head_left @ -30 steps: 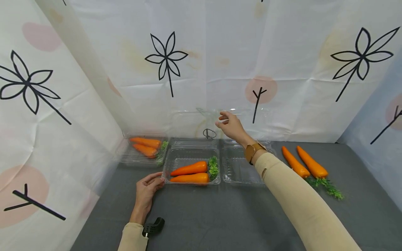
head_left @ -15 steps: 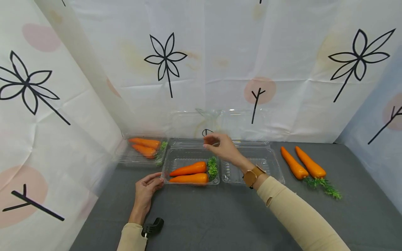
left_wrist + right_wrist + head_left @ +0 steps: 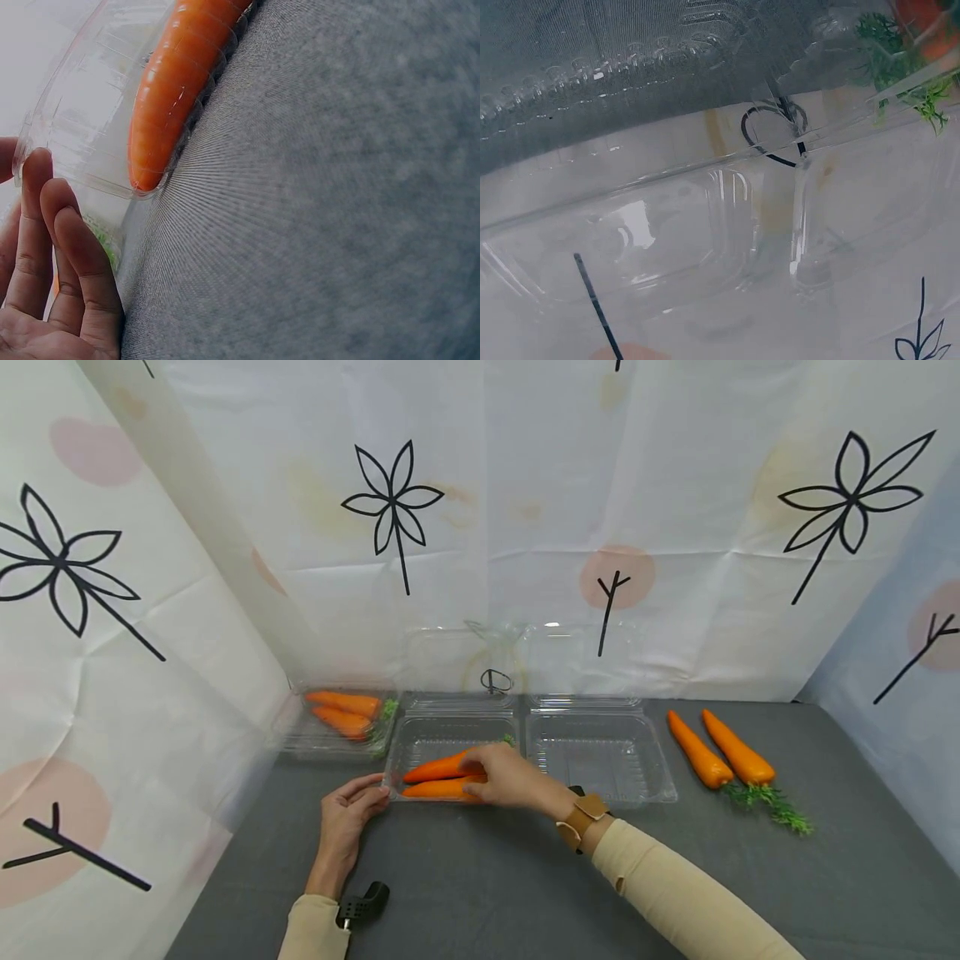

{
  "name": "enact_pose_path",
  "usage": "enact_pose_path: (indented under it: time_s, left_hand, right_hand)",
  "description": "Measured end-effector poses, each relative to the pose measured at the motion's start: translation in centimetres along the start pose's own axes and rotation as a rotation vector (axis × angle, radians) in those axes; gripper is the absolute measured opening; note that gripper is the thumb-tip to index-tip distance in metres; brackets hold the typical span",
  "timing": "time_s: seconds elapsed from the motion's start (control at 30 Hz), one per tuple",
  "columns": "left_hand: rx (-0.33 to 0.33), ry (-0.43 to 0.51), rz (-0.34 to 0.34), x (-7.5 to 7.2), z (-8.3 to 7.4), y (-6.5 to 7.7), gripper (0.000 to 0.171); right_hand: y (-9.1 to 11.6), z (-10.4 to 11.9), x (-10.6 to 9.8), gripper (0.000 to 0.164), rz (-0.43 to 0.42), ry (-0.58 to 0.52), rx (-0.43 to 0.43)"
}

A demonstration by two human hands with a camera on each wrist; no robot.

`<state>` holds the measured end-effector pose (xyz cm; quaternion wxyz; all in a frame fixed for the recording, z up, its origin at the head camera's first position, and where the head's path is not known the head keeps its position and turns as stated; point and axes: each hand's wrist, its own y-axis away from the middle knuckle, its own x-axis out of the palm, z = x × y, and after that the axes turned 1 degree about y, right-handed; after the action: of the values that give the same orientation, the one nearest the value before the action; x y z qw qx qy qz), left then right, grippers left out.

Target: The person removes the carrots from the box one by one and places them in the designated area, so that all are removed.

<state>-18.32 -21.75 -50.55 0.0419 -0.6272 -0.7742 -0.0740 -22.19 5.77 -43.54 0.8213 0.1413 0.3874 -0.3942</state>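
Two orange carrots with green tops lie in the middle clear plastic clamshell container, its lid raised behind it. My left hand pinches the rim at this container's front left corner; in the left wrist view the fingertips and thumb lie on either side of the rim. My right hand is over the carrots' thick ends, thumb and fingers spread and bent around them, hiding most of the greens. Whether it grips them cannot be seen; the right wrist view shows no fingers.
To the right stands another clear container with its lid up and nothing in it. A third container at left holds two carrots. Two loose carrots lie on the grey table at far right. A patterned cloth hangs behind.
My right hand has come down from the raised lids, forward and left, to the carrots in the middle container. My left hand has stayed at the container's corner.
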Motion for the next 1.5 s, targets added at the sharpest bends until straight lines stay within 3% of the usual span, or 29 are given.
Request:
enact_pose_path:
  time_s: [0.13,0.47,0.67,0.97,1.13,1.5]
  left_hand:
    - [0.004,0.004,0.001,0.0,0.1,0.0,0.036]
    - [-0.004,-0.006,-0.006,-0.1,0.2,0.1,0.036]
    - [-0.003,-0.006,-0.005,-0.1,0.1,0.1,0.036]
    - [0.007,-0.01,-0.006,-0.1,0.1,0.0,0.035]
    - [0.002,-0.014,-0.008,-0.1,0.1,0.0,0.036]
    - [0.008,-0.005,-0.001,0.1,0.1,-0.1,0.036]
  right_hand:
    - [-0.1,0.1,0.4,0.03,0.045,-0.012,-0.008]
    - [0.3,0.6,0.0,0.033,0.028,-0.038,0.04]
    - [0.9,1.4,-0.9,0.03,-0.054,-0.024,0.045]
    - [1.9,0.9,0.0,0.029,-0.194,-0.198,0.113]
    - [1.6,0.2,1.0,0.03,-0.225,-0.156,0.107]
    - [0.5,-0.3,1.6,0.033,-0.167,-0.043,0.143]
